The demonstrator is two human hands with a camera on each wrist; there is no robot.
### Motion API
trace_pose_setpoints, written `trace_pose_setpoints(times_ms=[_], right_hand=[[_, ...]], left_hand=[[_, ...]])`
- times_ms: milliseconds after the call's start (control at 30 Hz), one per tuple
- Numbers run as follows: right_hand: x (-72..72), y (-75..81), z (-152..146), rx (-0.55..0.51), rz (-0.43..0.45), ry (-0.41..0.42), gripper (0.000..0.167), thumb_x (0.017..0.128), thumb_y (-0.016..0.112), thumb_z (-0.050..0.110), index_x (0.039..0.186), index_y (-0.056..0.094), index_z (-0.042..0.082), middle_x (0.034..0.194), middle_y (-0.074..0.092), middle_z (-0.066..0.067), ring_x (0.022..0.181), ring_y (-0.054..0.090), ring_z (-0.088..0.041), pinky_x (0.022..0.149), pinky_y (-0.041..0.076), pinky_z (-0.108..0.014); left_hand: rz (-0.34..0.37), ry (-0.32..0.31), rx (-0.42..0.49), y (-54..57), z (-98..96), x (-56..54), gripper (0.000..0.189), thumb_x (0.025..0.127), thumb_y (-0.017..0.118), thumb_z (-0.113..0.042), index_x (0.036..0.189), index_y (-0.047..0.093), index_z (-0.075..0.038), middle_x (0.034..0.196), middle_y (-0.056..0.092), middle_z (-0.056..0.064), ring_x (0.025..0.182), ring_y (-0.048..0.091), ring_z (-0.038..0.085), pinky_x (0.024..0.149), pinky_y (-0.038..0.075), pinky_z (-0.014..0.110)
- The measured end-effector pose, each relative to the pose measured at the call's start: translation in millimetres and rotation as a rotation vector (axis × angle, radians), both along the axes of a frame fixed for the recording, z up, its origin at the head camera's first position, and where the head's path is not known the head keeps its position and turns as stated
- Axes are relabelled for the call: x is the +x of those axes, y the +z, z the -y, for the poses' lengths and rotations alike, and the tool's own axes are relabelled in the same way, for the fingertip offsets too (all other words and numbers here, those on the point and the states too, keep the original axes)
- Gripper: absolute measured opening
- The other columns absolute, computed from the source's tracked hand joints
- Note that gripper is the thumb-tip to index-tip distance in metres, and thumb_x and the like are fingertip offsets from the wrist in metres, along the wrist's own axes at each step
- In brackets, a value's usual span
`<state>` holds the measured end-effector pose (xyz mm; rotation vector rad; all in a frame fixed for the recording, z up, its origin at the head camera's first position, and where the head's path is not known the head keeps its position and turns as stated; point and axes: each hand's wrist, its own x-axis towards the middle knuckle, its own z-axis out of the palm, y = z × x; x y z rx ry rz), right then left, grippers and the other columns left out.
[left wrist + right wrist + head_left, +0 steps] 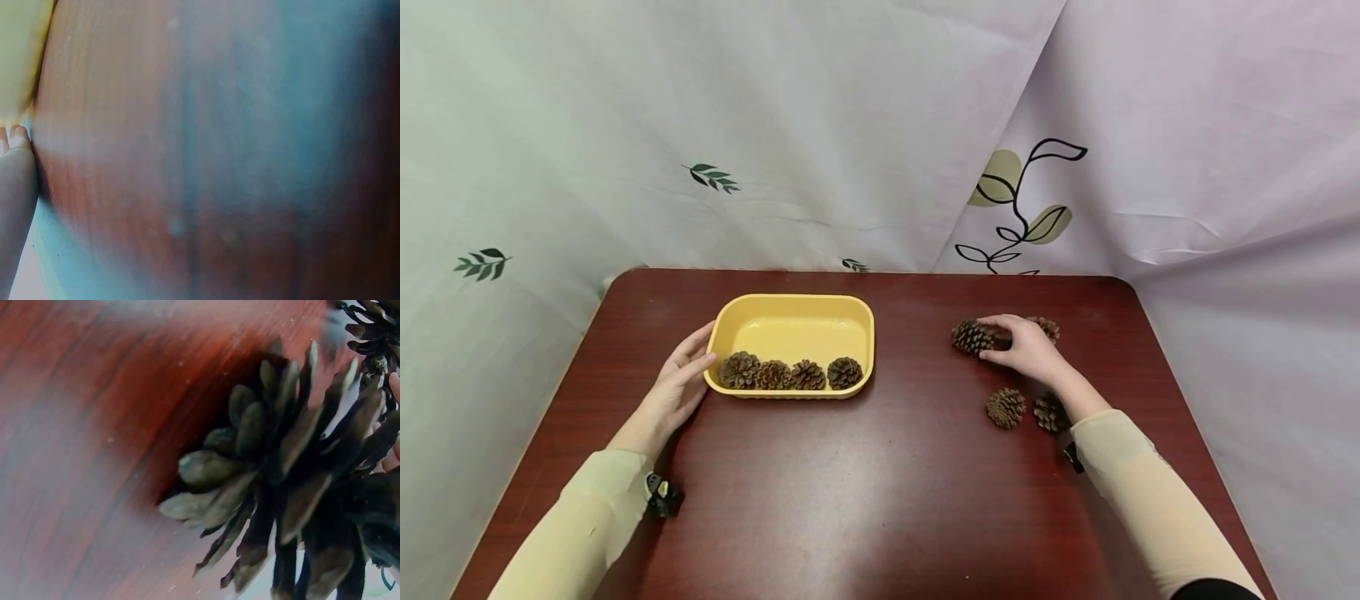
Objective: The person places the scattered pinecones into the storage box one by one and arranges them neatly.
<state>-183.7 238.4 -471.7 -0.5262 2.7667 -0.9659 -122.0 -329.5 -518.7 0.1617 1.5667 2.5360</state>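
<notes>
One pine cone [970, 337], toward surface's [835, 475] far edge, is pinched by right hand [1028, 347]; one yellow tray [797, 333], toward far left corner, is held by left hand [679, 382]; slip could be caused by off-centre pinch.

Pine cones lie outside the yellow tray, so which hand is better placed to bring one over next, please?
Probably the right hand: it grips a loose pine cone, while the left hand holds the tray, farther from the loose ones.

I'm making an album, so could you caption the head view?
Left hand touching a yellow tray of four pine cones; right hand gripping another cone.
</notes>
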Motion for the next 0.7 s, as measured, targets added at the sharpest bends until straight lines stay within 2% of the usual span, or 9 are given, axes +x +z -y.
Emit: trace_pose_setpoints(times_ms=[300,700], right_hand=[[-2.4,4.3,2.9,-0.054,-0.028,-0.015,0.053,0.092,0.084,0.011,0.141,0.066,0.002,0.137,0.068,-0.022,0.125,0.068,-0.04,0.106,0.055,-0.055],[-7.6,14.5,17.7,-0.103,-0.093,-0.01,0.049,0.091,0.085,0.015,0.137,0.07,0.007,0.136,0.069,-0.016,0.126,0.067,-0.037,0.108,0.053,-0.054]], left_hand=[[-0.002,0.013,-0.022,0.4,-0.9,0.1,0.051,0.11,0.04,0.007,0.145,0.061,-0.024,0.143,0.067,-0.013,0.129,0.063,0.0,0.101,0.054,0.017],[-0.004,0.008,0.004,0.3,-1.2,-0.2,0.052,0.11,0.039,0.008,0.145,0.061,-0.022,0.143,0.067,-0.012,0.129,0.063,0.001,0.101,0.054,0.018]])
